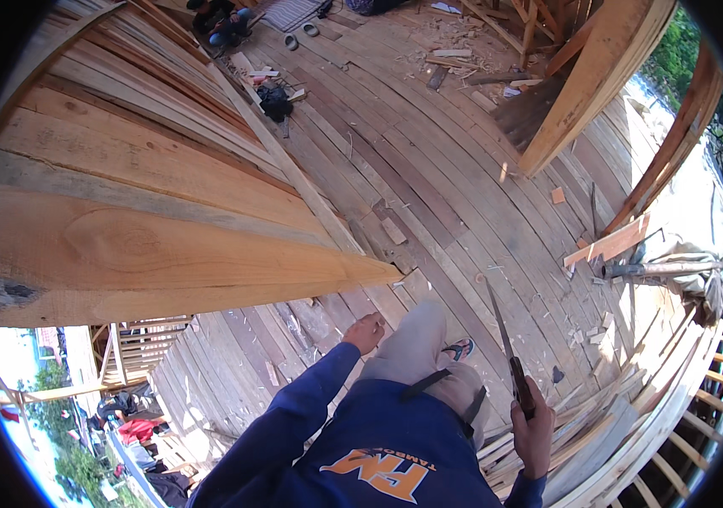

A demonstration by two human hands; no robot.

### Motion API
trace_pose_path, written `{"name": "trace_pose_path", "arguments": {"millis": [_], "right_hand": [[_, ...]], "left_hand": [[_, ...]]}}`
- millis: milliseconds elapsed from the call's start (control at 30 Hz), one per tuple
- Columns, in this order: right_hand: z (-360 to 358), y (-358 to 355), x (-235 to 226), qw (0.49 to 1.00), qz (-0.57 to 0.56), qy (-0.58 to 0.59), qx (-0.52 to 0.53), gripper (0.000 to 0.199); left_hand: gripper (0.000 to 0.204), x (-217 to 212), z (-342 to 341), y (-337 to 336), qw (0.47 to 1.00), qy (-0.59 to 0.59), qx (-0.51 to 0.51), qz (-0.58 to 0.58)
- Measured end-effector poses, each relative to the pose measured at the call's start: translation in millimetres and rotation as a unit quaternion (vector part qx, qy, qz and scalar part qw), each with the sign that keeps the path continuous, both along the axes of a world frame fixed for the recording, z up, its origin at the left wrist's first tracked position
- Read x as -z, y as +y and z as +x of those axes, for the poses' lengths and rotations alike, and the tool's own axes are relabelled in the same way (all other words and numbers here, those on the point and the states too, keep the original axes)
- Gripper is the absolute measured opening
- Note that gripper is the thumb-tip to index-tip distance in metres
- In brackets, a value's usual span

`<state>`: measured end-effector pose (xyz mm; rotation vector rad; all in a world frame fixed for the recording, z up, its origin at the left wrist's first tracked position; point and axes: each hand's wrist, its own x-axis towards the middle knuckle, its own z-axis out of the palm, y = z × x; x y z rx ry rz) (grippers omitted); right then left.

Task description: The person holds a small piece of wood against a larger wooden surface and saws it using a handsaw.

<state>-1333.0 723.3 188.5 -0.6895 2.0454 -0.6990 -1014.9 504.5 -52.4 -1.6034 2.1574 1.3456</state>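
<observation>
My right hand (533,430), at the lower right, is wrapped round the dark handle of what looks like a handsaw (503,326). Its long, narrow grey blade is seen nearly edge-on and points away from me over the floorboards. Beside my light-trousered knee, my left hand (367,333) hangs with loosely bent fingers and nothing visible in them. A thick timber post (209,254) comes in from the left, its narrow end just beyond that hand. One sandalled foot (459,348) shows between my legs and the blade.
Wooden floorboards (429,182) carry shavings and offcuts. Stacked planks (150,182) line the left; loose strips (615,440) lie at the lower right beside slatted framing (721,398). Slanting beams (598,85) stand at the right, near a pale sheet (691,229). Another person (219,21) crouches far left.
</observation>
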Motion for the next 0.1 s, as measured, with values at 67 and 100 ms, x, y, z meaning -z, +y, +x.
{"name": "trace_pose_path", "arguments": {"millis": [67, 100], "right_hand": [[-41, -30, 2, 0.998, -0.004, 0.006, -0.055, 0.051], [-59, -51, 1, 0.997, -0.011, 0.011, -0.076, 0.051]], "left_hand": [[0.019, 1, -25, -2, 0.998, -0.007, -0.057, 0.004], [0.023, 4, -32, -5, 0.998, -0.02, -0.068, -0.003]]}}
